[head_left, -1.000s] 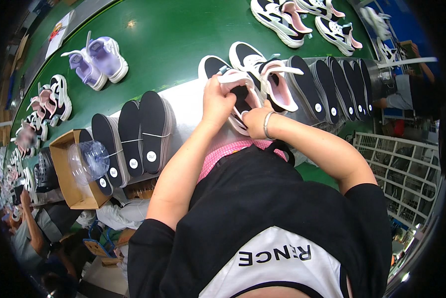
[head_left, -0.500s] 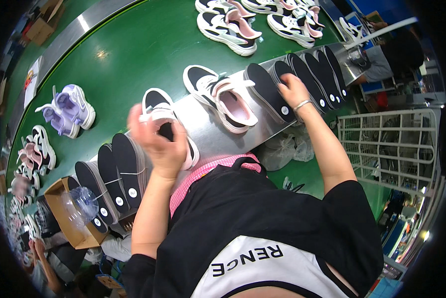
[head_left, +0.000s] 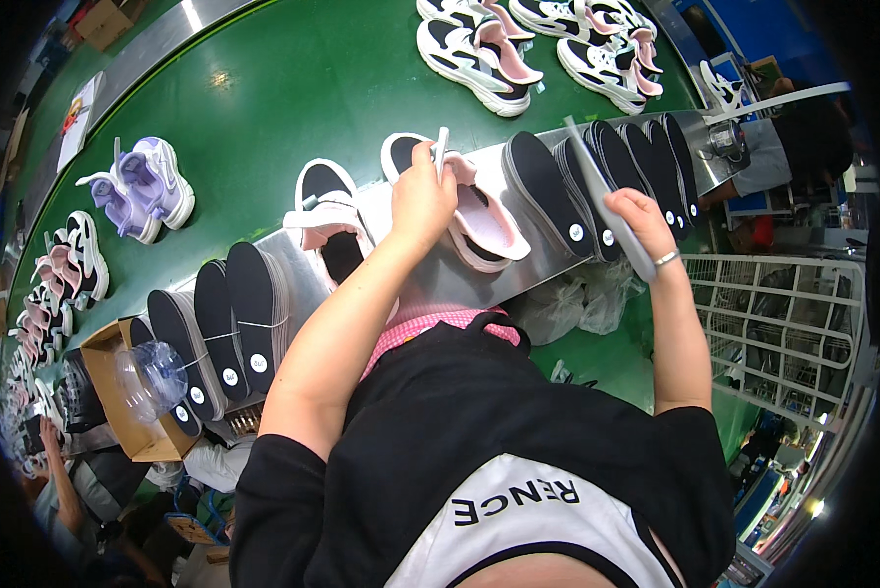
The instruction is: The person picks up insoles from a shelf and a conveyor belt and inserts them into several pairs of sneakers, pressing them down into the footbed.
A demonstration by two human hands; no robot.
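Note:
My left hand [head_left: 425, 198] is over the right-hand sneaker [head_left: 489, 233], its fingers closed on the tongue [head_left: 442, 147], whose pale end sticks up beside them. This sneaker is white, black and pink, with a light pink inside. My right hand [head_left: 644, 220] grips a thin insole [head_left: 597, 176] by its lower part, held upright with the pale side showing. Beside my left forearm stands the matching sneaker [head_left: 320, 218], dark inside. Close to my right hand lie stacks of black insoles [head_left: 540, 186] with round white stickers.
More insole stacks [head_left: 254, 304] stand at the left, by a cardboard box [head_left: 131, 436] holding clear plastic. Purple sneakers [head_left: 146, 191] and further pairs [head_left: 479, 64] sit on the green table [head_left: 293, 88]. A white wire rack [head_left: 763, 323] is at the right. A co-worker's arm [head_left: 63, 480] shows lower left.
My left hand has moved right from the left sneaker to the other sneaker's tongue. My right hand has lifted an insole off the stacks. The view has shifted slightly.

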